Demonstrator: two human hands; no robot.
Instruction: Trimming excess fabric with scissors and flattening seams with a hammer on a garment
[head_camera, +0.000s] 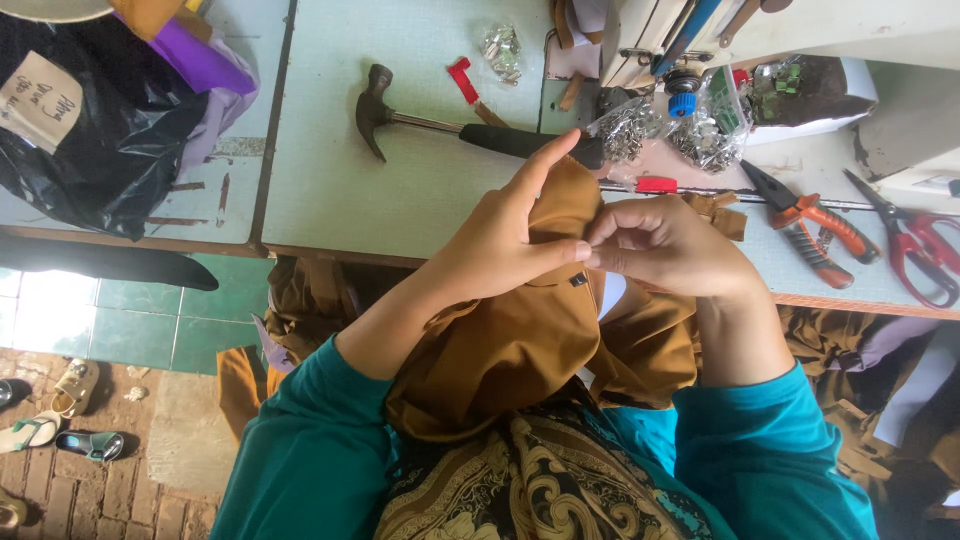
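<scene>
Brown fabric piece (520, 340) held up over the lap, just short of the counter (400, 190) edge. A small dark fastener (578, 282) sits on the cloth right under the fingertips.

Left hand (505, 240): thumb and fingers pinched together on a fold of the fabric, index finger stretched up over the top of it. Right hand (665, 245): grip clamped on the same fold, fingertips touching the left thumb. Both grips meet at one spot on the cloth.

Beyond the grip: hammer (440, 125) lying flat on the pale green counter, head off to the left, dark handle running behind the left index finger. Small red-tipped tool (465, 85) further out. Clear bags of small metal parts (660, 135) out past the right grip, with a red cap-like piece (656, 184) just in front of them. Orange-handled pliers (810, 225) and red-handled scissors (915, 245) to the right of the right grip, near the counter's front edge.

Far left: black plastic bag (100, 130) with a paper label, purple cloth beside it. A seam splits the counter into two tops. Open counter between hammer and front edge.

Below left: green tile, then brick floor with sandals (60, 430).

Cloth underside and most of the right fingers hidden. Scissors cut off at the frame's right edge. More brown cloth hangs under the counter, details unclear.
</scene>
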